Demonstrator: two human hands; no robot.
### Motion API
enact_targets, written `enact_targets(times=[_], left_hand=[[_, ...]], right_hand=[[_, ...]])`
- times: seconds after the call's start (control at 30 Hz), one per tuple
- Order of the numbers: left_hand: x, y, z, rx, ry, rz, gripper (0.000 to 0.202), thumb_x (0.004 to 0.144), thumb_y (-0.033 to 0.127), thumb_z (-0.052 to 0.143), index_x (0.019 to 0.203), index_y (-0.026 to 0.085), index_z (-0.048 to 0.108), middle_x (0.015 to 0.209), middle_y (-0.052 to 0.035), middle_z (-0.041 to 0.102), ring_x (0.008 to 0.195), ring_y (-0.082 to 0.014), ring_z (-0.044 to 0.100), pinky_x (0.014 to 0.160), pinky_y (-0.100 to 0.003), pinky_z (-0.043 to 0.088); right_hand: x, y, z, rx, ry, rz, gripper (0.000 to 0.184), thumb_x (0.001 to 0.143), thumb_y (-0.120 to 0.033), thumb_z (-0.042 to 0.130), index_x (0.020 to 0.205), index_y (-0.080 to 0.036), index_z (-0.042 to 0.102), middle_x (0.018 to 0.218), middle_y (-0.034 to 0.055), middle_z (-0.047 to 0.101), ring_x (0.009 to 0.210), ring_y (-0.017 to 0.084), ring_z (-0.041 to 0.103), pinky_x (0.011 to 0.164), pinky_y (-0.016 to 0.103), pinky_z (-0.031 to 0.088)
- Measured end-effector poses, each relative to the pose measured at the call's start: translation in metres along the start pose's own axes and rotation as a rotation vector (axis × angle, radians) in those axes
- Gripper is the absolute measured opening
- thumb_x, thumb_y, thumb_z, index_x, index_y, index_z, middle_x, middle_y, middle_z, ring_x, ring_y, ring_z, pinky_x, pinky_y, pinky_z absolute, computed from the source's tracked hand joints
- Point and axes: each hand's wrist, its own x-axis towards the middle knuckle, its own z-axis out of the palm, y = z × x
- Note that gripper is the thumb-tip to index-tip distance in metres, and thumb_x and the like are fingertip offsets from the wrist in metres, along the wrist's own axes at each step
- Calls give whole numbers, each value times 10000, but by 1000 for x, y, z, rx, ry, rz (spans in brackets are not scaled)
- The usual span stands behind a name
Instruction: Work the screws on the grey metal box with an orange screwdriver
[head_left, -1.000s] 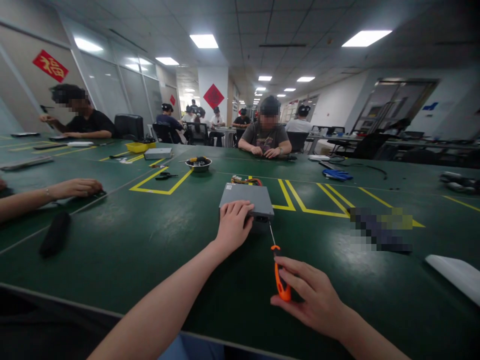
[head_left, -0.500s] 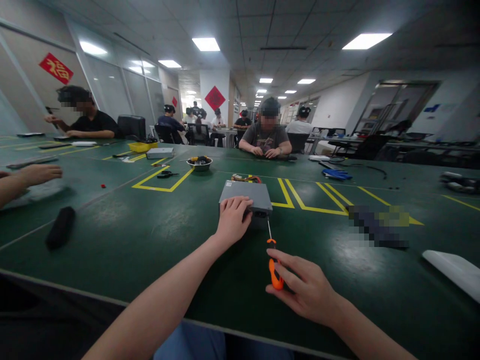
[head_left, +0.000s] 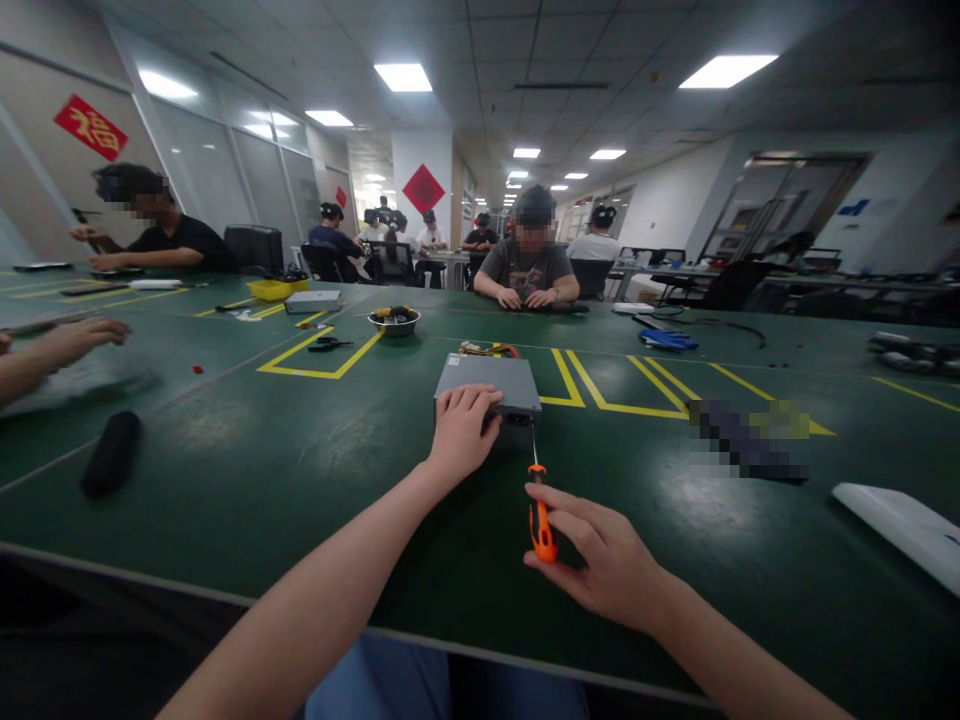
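A grey metal computer power supply (head_left: 491,377) sits on the green table in front of me, its wires bunched at the far side. My left hand (head_left: 466,428) grips its near left part, fingers across the top and thumb against the front face. Between the fingers and thumb of my right hand (head_left: 600,550) is an orange and black screwdriver (head_left: 541,530). The screwdriver's shaft points away from me, its tip at the lower right corner of the front face. Whether the tip sits in a screw is too small to tell.
A metal bowl (head_left: 394,321) with tools stands beyond the power supply. Black pliers (head_left: 328,344), a black case (head_left: 112,455), blue gloves (head_left: 667,340) and a white panel (head_left: 900,530) lie around. Another person's hand (head_left: 79,342) is at left; a person (head_left: 531,265) sits opposite.
The view has shifted slightly. The screwdriver has turned in my right hand, and its handle stands a little more upright. My left hand stays on the power supply.
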Motion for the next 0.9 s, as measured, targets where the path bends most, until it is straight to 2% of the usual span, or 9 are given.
enact_targets(times=[0.17, 0.37, 0.47, 0.57, 0.73, 0.8, 0.9], left_hand=[[0, 0, 0, 6, -7, -2, 270, 805, 224, 526, 1074, 251, 529, 1166, -16, 571, 1103, -189, 472, 935, -372, 303], [-1, -1, 1, 7, -3, 3, 269, 807, 222, 524, 1074, 255, 526, 1170, -11, 569, 1103, -186, 471, 933, -370, 300], [-1, -1, 1, 5, 3, 4, 266, 807, 223, 523, 1071, 256, 523, 1168, -8, 569, 1104, -184, 471, 938, -371, 296], [-1, -1, 2, 8, -4, 1, 265, 806, 221, 522, 1069, 254, 525, 1167, -12, 569, 1109, -185, 467, 942, -371, 295], [-1, -1, 1, 8, -6, -3, 267, 808, 226, 521, 1072, 257, 526, 1170, -10, 566, 1109, -186, 466, 946, -371, 294], [-1, -1, 1, 6, -5, 1, 268, 808, 228, 521, 1075, 257, 526, 1170, -11, 564, 1106, -186, 467, 942, -370, 297], [-1, -1, 0, 6, -4, 6, 268, 807, 223, 520, 1074, 255, 528, 1170, -11, 565, 1109, -186, 466, 941, -369, 297]], right_hand=[[3, -2, -5, -60, -108, -34, 337, 856, -290, 487, 1157, -140, 475, 1164, 185, 543, 990, 227, 597, 740, 315, 535], [2, 0, -2, -27, 5, -23, 284, 836, -315, 533, 1050, -137, 476, 1126, 178, 574, 932, 208, 617, 710, 298, 540], [4, -2, -5, -17, -83, -4, 323, 855, -313, 487, 1118, -128, 467, 1165, 189, 544, 999, 224, 591, 735, 310, 537], [6, -3, -8, -65, -150, -47, 333, 869, -270, 447, 1175, -141, 467, 1176, 197, 525, 1018, 243, 581, 736, 329, 535], [2, 0, -1, -40, 26, -50, 262, 827, -283, 557, 1023, -135, 467, 1084, 188, 581, 874, 209, 629, 664, 299, 542], [1, 0, -1, -1, 20, -11, 279, 828, -291, 550, 1034, -133, 446, 1112, 193, 569, 904, 209, 623, 673, 295, 543], [3, -2, -4, -28, -73, -13, 316, 854, -291, 484, 1127, -133, 460, 1153, 188, 545, 961, 223, 606, 694, 306, 541]])
